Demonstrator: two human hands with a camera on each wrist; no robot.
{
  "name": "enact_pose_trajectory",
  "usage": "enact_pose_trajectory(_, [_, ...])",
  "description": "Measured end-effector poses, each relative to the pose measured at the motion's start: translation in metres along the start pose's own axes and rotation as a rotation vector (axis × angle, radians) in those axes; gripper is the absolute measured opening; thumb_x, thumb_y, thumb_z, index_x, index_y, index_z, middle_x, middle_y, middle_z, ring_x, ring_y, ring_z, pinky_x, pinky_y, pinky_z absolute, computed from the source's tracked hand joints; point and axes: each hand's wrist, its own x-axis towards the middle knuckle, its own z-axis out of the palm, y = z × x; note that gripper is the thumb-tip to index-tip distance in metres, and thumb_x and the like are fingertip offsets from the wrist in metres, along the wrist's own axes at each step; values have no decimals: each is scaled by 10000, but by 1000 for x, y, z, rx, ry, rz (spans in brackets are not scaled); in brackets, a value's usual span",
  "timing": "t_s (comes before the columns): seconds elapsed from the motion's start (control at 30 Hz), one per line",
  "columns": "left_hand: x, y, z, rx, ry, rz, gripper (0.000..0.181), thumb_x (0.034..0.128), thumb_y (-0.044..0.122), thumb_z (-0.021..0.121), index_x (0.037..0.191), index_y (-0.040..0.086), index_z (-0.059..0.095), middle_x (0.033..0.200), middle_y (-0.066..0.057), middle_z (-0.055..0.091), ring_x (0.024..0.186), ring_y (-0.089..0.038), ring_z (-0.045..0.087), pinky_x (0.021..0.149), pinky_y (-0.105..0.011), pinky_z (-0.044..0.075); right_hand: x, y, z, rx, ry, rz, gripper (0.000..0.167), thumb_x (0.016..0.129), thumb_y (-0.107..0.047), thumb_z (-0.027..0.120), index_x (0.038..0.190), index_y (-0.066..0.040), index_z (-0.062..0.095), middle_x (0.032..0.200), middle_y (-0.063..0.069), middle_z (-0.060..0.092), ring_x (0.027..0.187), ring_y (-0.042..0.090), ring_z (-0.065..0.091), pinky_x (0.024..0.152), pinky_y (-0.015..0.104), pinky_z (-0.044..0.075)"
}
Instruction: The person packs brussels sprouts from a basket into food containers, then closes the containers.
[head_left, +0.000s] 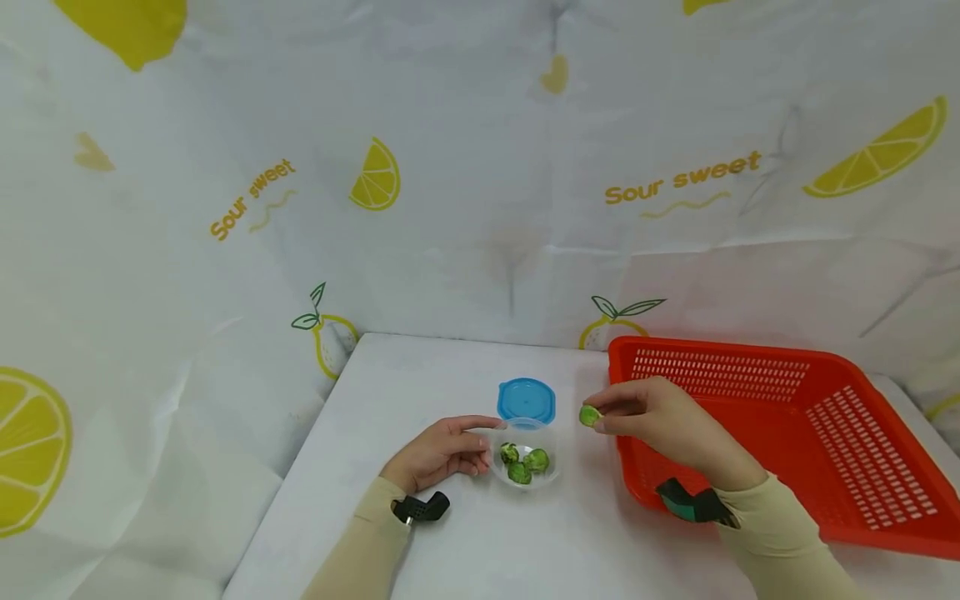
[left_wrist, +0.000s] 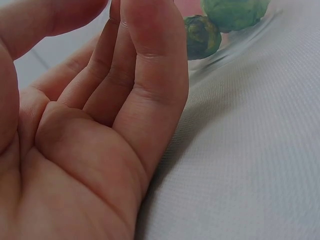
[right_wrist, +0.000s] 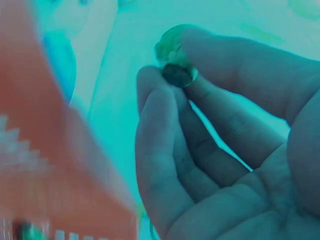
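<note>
A small clear plastic container [head_left: 553, 467] stands on the table with 3 Brussels sprouts [head_left: 519, 472] inside. My left hand [head_left: 444, 450] holds its left side, one finger reaching to the far rim and other bent fingers against the near side. In the left wrist view, the sprouts [left_wrist: 235, 12] show just beyond the fingers. Right of the container, my right hand [head_left: 663, 417] pinches another Brussels sprout [head_left: 589, 415] above the table, beside the basket. The right wrist view shows this sprout [right_wrist: 172, 47] between thumb and fingertips, a dark patch on its underside.
Just behind the container lies a blue lid [head_left: 527, 400]. A large red basket [head_left: 720, 346] with slotted walls takes up the table's right side, my right forearm crossing its near left part. A lemon-printed cloth [head_left: 480, 200] hangs behind the white table [head_left: 420, 367].
</note>
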Motion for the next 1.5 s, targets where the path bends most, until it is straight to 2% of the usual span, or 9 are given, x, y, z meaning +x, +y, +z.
enact_pose_trajectory(0.03, [0, 0, 0, -2, -2, -1, 475, 1074, 118, 649, 1544, 92, 582, 901, -20, 769, 802, -114, 737, 806, -255, 641, 2, -4, 5, 1, 1, -12, 269, 987, -274, 803, 1236, -172, 817, 1112, -12, 807, 1002, 194, 722, 901, 377, 653])
enact_pose_trajectory(0.23, [0, 1, 0, -1, -15, 13, 498, 1068, 137, 661, 1553, 75, 565, 899, -10, 770, 801, -103, 736, 793, -245, 637, 13, -19, 30, 46, 20, -45, 280, 981, -281, 814, 1229, -151, 820, 1095, 4, 796, 978, 178, 726, 907, 398, 652])
enact_pose_trajectory(0.5, [6, -4, 8, -20, -31, 3, 465, 1078, 133, 647, 1537, 85, 584, 893, -17, 763, 796, -100, 736, 789, -246, 639, 23, -17, 65, 88, 35, -42, 239, 979, -182, 808, 1206, -107, 818, 1047, 17, 802, 958, 162, 721, 898, 399, 654])
enact_pose_trajectory(0.77, [7, -3, 9, -20, -39, -1, 478, 1079, 127, 643, 1550, 79, 569, 893, -6, 768, 792, -96, 740, 794, -247, 641, 31, -18, 92, 11, 128, -6, 198, 942, -131, 839, 1139, -105, 836, 995, 2, 798, 909, 144, 711, 830, 374, 663])
enact_pose_trajectory(1.0, [3, 0, 5, -17, -26, -2, 472, 1080, 114, 636, 1547, 84, 572, 888, -8, 767, 792, -97, 737, 789, -244, 638, 38, -21, 103, -31, 153, 9, 204, 934, -113, 843, 1136, -87, 834, 1004, 7, 792, 906, 140, 705, 811, 374, 670])
enact_pose_trajectory(1.5, [0, 2, 2, -10, -24, 13, 480, 1063, 154, 674, 1533, 95, 595, 891, -11, 765, 810, -92, 731, 781, -240, 633, 43, -18, 109, -81, 181, -2, 215, 937, -86, 836, 1152, -81, 828, 1050, 41, 797, 916, 156, 707, 839, 393, 675])
